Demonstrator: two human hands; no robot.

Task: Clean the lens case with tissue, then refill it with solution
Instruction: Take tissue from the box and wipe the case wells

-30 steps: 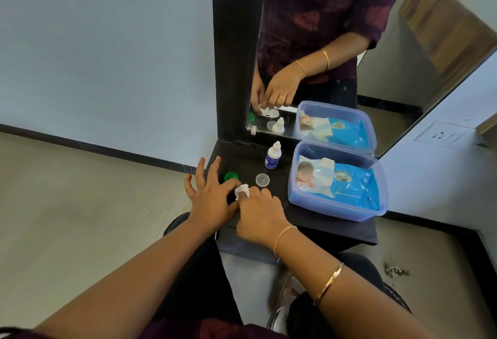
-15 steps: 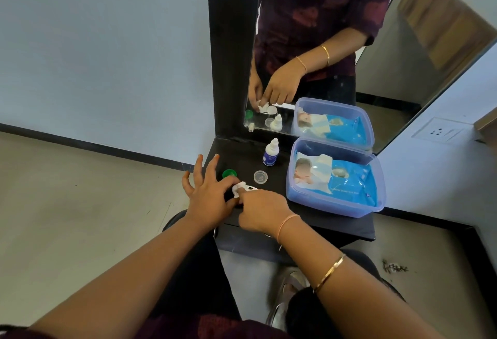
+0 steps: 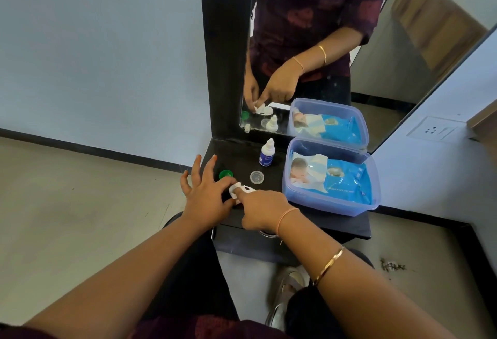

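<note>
White twin-well plastic lens case (image 3: pixel 248 190) on black worktop (image 3: pixel 236 155), long axis left-right, between both hands; left hand (image 3: pixel 207 196) pinches its left end, other fingers splayed; right hand (image 3: pixel 265 211) pinches white tissue wad (image 3: pixel 233 190) into well. White solution bottle (image 3: pixel 266 153) beyond, nearer right hand.

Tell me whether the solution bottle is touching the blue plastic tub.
Apart. The head view shows a strip of dark shelf between the solution bottle and the left wall of the blue plastic tub.
</note>
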